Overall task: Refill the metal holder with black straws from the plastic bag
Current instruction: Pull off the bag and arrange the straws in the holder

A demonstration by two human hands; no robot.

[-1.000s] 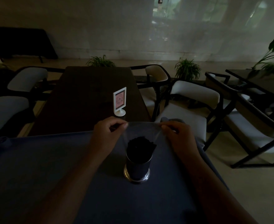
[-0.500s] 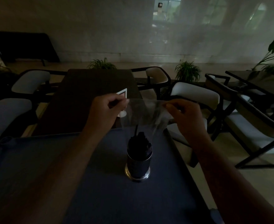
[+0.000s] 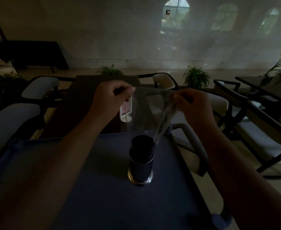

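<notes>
We pinch the top corners of the bag with the fingers of our left hand and right hand, above the holder on the tabletop. The film looks thin, soft and slippery, so we judge the corners give the best hold, while the straws stand packed in the holder.

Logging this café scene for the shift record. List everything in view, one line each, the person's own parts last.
metal holder: one, silver, upright on the blue surface, near centre.
black straws: a bundle, count unclear, black, standing in the holder.
plastic bag: one, clear, stretched between both hands above the holder.
blue surface: one, dark blue, foreground, holder on it.
dark table: one, dark brown, beyond the blue surface.
sign stand: one, white with a pinkish card, on the dark table, partly behind the bag.
chairs: several, black frames with pale cushions, either side.
potted plants: several, green, along the far wall.
left hand: one, pinching the bag's left top corner.
right hand: one, pinching the bag's right top corner.
</notes>
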